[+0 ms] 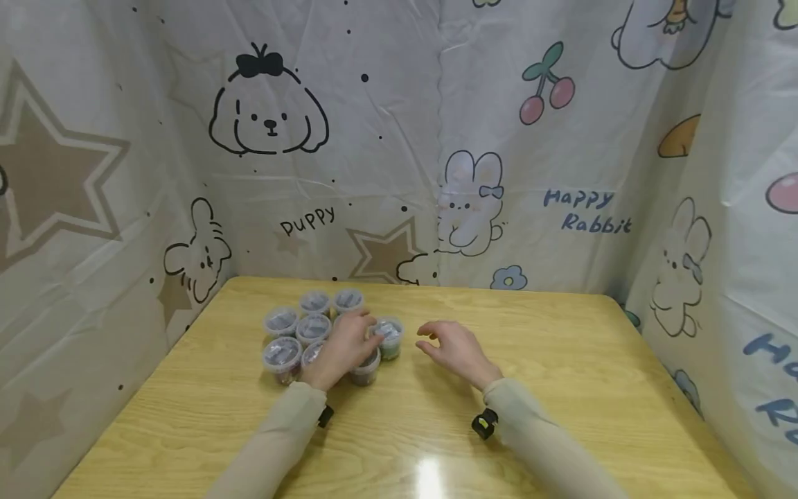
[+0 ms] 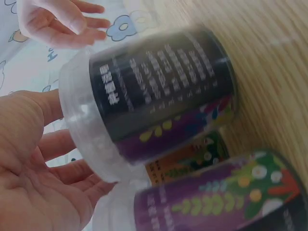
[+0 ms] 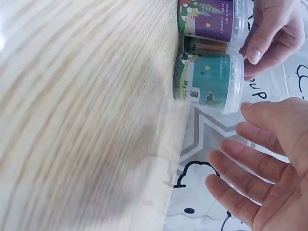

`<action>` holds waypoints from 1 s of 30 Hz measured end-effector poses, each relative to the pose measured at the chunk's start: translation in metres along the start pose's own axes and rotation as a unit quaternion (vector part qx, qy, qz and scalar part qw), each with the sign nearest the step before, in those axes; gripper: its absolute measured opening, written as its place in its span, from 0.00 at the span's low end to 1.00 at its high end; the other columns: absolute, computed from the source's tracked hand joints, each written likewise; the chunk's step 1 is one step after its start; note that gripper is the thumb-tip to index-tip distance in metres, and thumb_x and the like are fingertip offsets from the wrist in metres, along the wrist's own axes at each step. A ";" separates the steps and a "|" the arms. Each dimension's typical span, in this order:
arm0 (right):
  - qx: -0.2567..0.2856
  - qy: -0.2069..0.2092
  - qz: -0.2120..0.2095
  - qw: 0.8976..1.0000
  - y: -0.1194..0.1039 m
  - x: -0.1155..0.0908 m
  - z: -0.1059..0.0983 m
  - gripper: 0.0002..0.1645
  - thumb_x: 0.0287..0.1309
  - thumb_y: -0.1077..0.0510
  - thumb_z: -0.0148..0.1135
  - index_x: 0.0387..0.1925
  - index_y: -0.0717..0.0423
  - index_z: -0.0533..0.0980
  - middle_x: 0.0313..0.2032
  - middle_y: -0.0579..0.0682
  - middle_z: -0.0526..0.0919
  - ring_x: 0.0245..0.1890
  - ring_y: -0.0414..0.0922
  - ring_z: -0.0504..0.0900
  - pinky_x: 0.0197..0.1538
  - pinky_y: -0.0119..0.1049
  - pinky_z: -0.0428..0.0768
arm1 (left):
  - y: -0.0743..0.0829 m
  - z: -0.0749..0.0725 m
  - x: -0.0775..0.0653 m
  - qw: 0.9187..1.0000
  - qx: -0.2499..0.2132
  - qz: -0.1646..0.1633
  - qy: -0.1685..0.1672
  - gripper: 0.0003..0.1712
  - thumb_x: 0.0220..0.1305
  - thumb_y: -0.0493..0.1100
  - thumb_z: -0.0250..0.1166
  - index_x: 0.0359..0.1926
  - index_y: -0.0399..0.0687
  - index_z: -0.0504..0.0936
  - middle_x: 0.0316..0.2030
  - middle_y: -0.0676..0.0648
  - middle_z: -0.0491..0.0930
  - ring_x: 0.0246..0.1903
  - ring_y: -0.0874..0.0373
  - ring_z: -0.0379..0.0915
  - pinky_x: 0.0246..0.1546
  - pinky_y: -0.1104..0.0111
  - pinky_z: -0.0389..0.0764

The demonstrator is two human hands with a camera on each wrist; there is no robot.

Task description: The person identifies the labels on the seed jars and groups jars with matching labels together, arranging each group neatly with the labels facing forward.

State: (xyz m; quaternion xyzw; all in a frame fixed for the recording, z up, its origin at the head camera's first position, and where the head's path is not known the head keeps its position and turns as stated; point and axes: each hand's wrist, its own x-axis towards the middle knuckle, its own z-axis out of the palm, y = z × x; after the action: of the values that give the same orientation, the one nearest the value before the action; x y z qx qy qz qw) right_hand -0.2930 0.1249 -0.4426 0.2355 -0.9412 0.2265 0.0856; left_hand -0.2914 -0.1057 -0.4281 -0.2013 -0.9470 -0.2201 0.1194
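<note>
Several small tubs with clear lids stand grouped on the left of the table. My left hand reaches over them, its thumb and fingers loosely spread beside the lid of a teal-labelled tub; whether they touch it I cannot tell. In the left wrist view, a tub with a black and purple label stands right in front of that hand, partly covering its fingers. My right hand hovers just right of the teal tub, apart from it. Its fingers are relaxed and hold nothing.
A purple-labelled tub and an orange-labelled one stand close by. The other tubs, such as this one, sit farther left. Printed cloth hangs behind and beside the wooden table.
</note>
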 end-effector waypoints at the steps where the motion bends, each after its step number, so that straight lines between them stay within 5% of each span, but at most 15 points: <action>1: 0.000 -0.003 -0.003 1.000 0.000 0.001 0.002 0.15 0.62 0.50 0.66 0.47 0.53 0.83 0.46 0.48 0.87 0.44 0.47 0.85 0.46 0.46 0.83 | 0.000 0.001 0.000 1.000 -0.005 0.001 -0.006 0.17 0.63 0.43 0.68 0.46 0.32 0.84 0.55 0.31 0.78 0.57 0.38 0.74 0.60 0.49 0.75; 12: 0.023 -0.006 -0.034 0.999 -0.004 0.013 0.007 0.25 0.62 0.53 0.66 0.60 0.50 0.75 0.58 0.51 0.80 0.45 0.50 0.85 0.46 0.47 0.83 | 0.005 0.007 0.002 1.000 -0.008 -0.006 -0.029 0.20 0.63 0.46 0.69 0.48 0.34 0.84 0.58 0.31 0.76 0.59 0.37 0.72 0.59 0.47 0.75; 22: 0.018 -0.027 -0.073 0.997 -0.008 0.021 0.013 0.19 0.62 0.55 0.66 0.55 0.51 0.78 0.55 0.51 0.82 0.44 0.50 0.86 0.46 0.44 0.84 | 0.003 0.007 0.004 0.999 0.023 0.015 -0.038 0.16 0.60 0.45 0.70 0.43 0.36 0.86 0.45 0.38 0.83 0.48 0.42 0.78 0.49 0.51 0.80; 30: 0.013 -0.026 -0.074 0.997 -0.013 0.024 0.016 0.13 0.61 0.54 0.67 0.46 0.50 0.80 0.47 0.50 0.85 0.43 0.49 0.85 0.44 0.42 0.84 | 0.003 0.006 0.006 0.998 -0.013 -0.022 -0.054 0.17 0.59 0.45 0.71 0.45 0.37 0.86 0.47 0.39 0.83 0.52 0.43 0.76 0.52 0.53 0.80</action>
State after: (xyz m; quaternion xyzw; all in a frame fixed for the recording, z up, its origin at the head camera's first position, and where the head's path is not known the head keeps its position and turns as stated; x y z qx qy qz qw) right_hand -0.3088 0.0973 -0.4450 0.3114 -0.9201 0.2254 0.0746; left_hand -0.2964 -0.0986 -0.4304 -0.1937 -0.9532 -0.2240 0.0605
